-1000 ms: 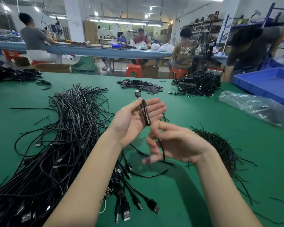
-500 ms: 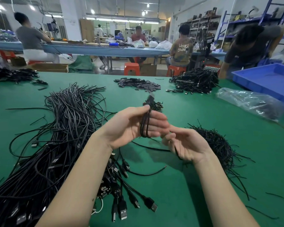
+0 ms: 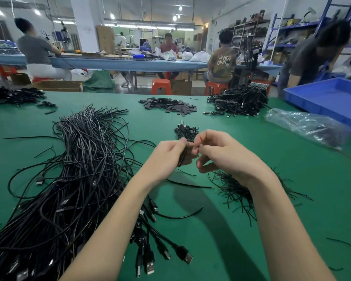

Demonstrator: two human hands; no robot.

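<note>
Bench obs. Left hand (image 3: pixel 166 157) grasps a coiled cable (image 3: pixel 181 158): its fingers are curled round a slim black hank, held above the green counter (image 3: pixel 221 250) and clear of its surface. The hank's long axis is near upright, with the top leaning slightly toward the right hand (image 3: pixel 227 157). Right thumb and forefinger are pinched together at the hank's upper end, touching it, on what looks to be a thin tie wire (image 3: pixel 198 148); the strand is too small to trace fully. The other right fingers are loosely curled beneath.

Key relation: the hank lies just left of the right fingertips, between the two hands. The right hand is the nearer one for the wrap; the left merely steadies. Judgement: the tie must go round the waist, crosswise to the long axis.

Materials: cable jacket is matte, rubbery, round in section. The loose cable heap (image 3: pixel 73 169) at left is tangled and ends in boxy metal-tipped USB plugs (image 3: pixel 183 255). A bristly heap of cut ties (image 3: pixel 235 191) lies under the right wrist. A small pile of apparently tied bundles (image 3: pixel 186 132) sits just beyond the hands. The counter cover is smooth and felt-like.
</note>
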